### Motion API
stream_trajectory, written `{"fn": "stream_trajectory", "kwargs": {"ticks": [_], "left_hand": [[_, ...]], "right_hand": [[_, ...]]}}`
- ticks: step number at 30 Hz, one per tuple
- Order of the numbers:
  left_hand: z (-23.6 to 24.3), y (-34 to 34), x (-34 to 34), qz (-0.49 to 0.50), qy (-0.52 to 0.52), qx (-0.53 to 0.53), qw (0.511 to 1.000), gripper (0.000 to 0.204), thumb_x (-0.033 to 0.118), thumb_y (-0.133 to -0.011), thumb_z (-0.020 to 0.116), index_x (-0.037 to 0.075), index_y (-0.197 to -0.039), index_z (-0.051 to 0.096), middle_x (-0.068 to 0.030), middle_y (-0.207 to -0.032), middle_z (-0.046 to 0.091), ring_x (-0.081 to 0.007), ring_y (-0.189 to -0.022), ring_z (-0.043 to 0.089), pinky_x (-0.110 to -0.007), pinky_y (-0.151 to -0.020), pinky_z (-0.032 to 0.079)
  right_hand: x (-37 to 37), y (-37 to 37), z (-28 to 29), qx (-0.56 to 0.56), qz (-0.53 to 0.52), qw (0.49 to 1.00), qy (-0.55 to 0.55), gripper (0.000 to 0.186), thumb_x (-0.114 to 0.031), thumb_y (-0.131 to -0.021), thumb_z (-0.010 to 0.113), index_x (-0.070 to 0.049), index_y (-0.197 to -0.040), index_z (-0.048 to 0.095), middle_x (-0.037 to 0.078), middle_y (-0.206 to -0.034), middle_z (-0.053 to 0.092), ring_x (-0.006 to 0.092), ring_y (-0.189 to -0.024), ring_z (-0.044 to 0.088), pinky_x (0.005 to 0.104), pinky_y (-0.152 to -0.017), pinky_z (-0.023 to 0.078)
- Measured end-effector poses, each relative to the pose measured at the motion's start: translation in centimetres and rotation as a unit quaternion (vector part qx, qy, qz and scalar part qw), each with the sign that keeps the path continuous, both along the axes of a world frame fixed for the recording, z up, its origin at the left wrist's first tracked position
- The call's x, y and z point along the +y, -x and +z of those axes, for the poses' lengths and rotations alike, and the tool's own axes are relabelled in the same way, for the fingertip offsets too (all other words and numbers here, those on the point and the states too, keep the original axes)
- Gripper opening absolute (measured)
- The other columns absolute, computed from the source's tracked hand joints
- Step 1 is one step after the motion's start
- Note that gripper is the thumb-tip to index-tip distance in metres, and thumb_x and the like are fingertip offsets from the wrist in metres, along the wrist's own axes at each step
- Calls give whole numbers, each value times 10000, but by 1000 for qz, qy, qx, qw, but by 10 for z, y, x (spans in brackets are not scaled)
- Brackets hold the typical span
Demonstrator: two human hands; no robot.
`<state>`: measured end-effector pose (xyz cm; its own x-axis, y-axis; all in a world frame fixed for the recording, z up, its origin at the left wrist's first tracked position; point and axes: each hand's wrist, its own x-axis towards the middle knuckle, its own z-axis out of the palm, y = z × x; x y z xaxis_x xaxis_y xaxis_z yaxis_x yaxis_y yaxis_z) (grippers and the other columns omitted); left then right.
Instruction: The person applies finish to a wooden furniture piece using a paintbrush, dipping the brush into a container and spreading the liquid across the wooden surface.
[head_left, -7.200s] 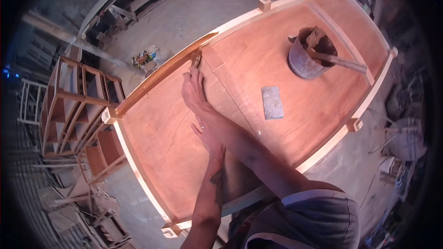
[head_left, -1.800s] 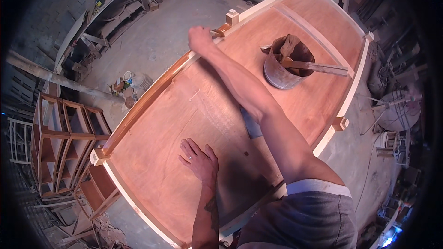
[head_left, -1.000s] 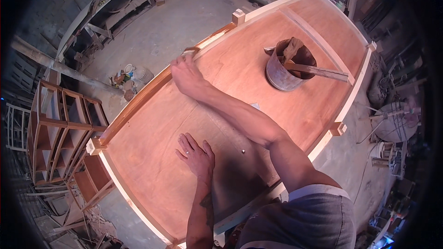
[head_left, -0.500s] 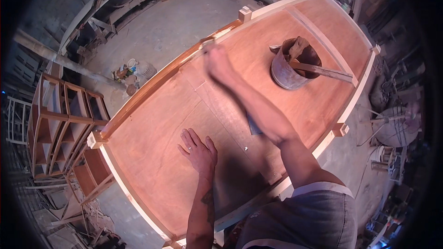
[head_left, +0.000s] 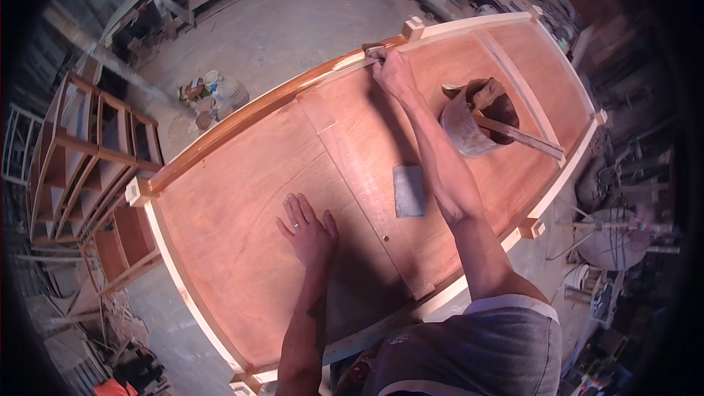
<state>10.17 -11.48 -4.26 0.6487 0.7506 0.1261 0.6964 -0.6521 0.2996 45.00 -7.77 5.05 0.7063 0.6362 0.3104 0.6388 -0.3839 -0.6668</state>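
Messy workshop, grey floor [head_left: 308, 20], wooden shelves [head_left: 94, 149] off left — reddish wood panel [head_left: 235, 198] in a mostly pale frame [head_left: 477, 23], bucket [head_left: 463, 128] on top. Right grip [head_left: 394, 72] is pinching a brush [head_left: 372, 49] at the frame's far side; left grip [head_left: 309, 237] is spread, palm down on the panel.

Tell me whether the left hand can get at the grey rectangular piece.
Probably yes: the left hand rests spread and empty on the panel, nothing stands between it and the grey rectangular piece, and the right forearm passes on the piece's far side.
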Motion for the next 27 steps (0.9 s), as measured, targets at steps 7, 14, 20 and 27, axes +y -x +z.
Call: {"fn": "stream_trajectory", "kwargs": {"ticks": [7, 14, 20, 27], "left_hand": [[-12, 4, 6, 4, -32, -4, 999, 703, 373, -911, 509, -42, -1454, 348, -236, -1530, 339, -367, -1440, 297, -623, -1138, 183], [-19, 12, 12, -28, -74, 33, 996, 718, 385, -896, 526, -37, -1452, 358, -225, -1508, 371, -377, -1435, 304, -635, -1123, 197], [-11, 10, 9, -17, -53, 13, 998, 711, 369, -896, 529, -43, -1451, 359, -229, -1510, 369, -378, -1424, 320, -627, -1121, 210], [-8, 6, 5, 5, -32, -11, 999, 701, 369, -909, 525, -43, -1451, 360, -230, -1527, 347, -365, -1426, 321, -616, -1128, 211]], "right_hand": [[69, 120, -20, -29, 122, 992, -19, 225, -2, -742, 523, 44, -899, 677, 188, -915, 701, 326, -801, 628, 400, -767, 510], [135, 230, -27, -37, 220, 971, -87, 164, 0, -764, 523, 47, -859, 648, 210, -903, 667, 337, -861, 607, 441, -781, 488], [105, 174, -25, 17, 159, 983, -89, 193, 9, -771, 519, 34, -884, 674, 177, -868, 690, 333, -743, 615, 416, -713, 509], [24, 39, -13, 3, -4, 999, -48, 271, -15, -792, 523, 26, -984, 710, 147, -964, 726, 308, -760, 653, 356, -743, 535]]}}
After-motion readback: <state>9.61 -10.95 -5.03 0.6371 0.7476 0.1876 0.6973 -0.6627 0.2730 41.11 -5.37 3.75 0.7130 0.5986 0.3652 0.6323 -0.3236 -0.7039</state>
